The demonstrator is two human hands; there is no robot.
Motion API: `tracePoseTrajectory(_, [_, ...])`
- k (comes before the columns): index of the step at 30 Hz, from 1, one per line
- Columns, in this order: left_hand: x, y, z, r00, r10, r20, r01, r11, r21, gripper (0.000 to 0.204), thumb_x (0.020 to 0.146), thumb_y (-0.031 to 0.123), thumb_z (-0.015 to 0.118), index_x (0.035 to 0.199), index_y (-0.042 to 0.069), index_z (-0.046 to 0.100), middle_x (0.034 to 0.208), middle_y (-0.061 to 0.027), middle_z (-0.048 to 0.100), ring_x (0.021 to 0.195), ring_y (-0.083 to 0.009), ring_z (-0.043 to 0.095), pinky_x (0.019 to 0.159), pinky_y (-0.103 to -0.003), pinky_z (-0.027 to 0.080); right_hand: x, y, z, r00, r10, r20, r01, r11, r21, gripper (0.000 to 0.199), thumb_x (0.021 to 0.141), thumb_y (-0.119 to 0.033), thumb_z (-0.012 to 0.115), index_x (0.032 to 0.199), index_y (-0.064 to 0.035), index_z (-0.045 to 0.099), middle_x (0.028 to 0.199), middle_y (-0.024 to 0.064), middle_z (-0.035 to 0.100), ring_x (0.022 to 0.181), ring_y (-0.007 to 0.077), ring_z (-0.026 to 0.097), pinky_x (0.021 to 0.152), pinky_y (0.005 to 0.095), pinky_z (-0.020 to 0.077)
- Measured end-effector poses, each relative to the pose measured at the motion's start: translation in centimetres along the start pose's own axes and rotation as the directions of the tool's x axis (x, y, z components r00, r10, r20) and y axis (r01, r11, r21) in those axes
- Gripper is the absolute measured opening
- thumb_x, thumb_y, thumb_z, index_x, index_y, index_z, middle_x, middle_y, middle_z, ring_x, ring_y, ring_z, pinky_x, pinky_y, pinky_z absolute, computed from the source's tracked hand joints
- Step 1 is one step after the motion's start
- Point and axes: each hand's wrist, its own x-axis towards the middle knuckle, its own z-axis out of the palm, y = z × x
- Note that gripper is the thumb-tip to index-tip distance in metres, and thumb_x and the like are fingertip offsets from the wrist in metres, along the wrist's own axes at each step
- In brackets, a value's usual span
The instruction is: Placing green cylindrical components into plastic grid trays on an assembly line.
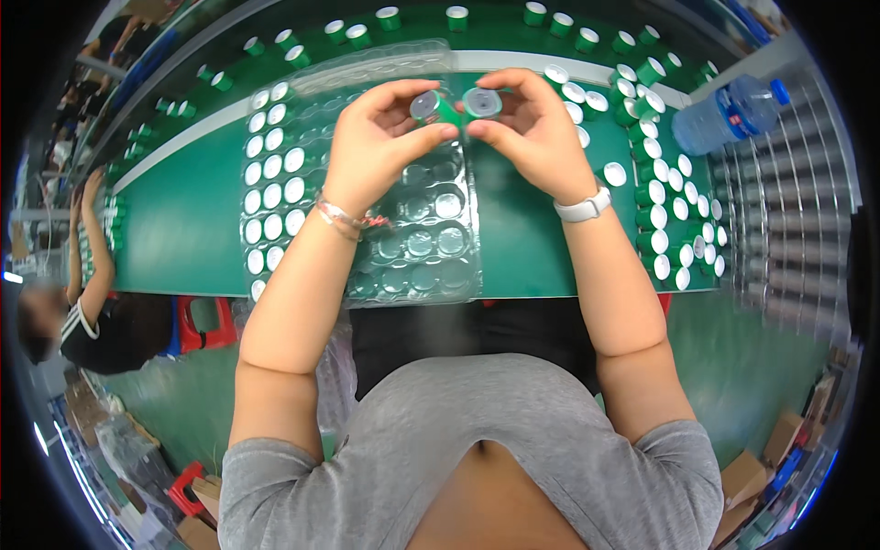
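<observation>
Clear plastic forms the cupped tray (468, 220) at the green table's (541, 261) near edge, its hollows apparently keeping white-topped green cylinders (272, 168) aligned. Farther in, thumb against fingers, the left hand (367, 137) pinches a short green cylinder with a dark grey end (425, 105), the right hand (548, 145) a matching cylinder (482, 103), both ends facing the wearer, probably for easy viewing. Beyond, similar upright cylinders (456, 17) stand spaced out.

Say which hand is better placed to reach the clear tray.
Probably the left hand: it holds a green container over the clear tray; the right hand, with a second container, sits mostly beyond the tray's right edge.
</observation>
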Motion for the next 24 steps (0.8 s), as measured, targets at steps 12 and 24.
tracePoseTrajectory(12, [0.2,3.3,-7.2,0.973,0.026,-0.228,-0.042,0.997,-0.068,0.047,0.081,-0.002,0.072,0.122,-0.002,0.047,0.106,-0.0091,0.063,0.097,-0.0186,0.066,0.091,-0.032,0.053,0.4,1.0,-0.8,0.997,0.030,-0.074,-0.044,0.981,-0.190,0.035,0.085,-0.008,0.074,0.116,-0.0012,0.060,0.110,0.0041,0.061,0.097,0.0115,0.060,0.083,0.0242,0.0495])
tracePoseTrajectory(24, [-1.8,0.3,-13.8,0.954,0.012,-0.300,0.171,0.799,0.576,0.042,0.075,-0.003,0.073,0.114,0.003,0.060,0.118,-0.0058,0.066,0.112,-0.0151,0.059,0.096,-0.030,0.045,0.4,0.6,1.3,0.998,-0.031,-0.054,0.008,0.922,-0.387,0.035,0.073,-0.010,0.082,0.102,-0.0018,0.064,0.103,0.0012,0.059,0.079,0.0080,0.052,0.071,0.0224,0.0450])
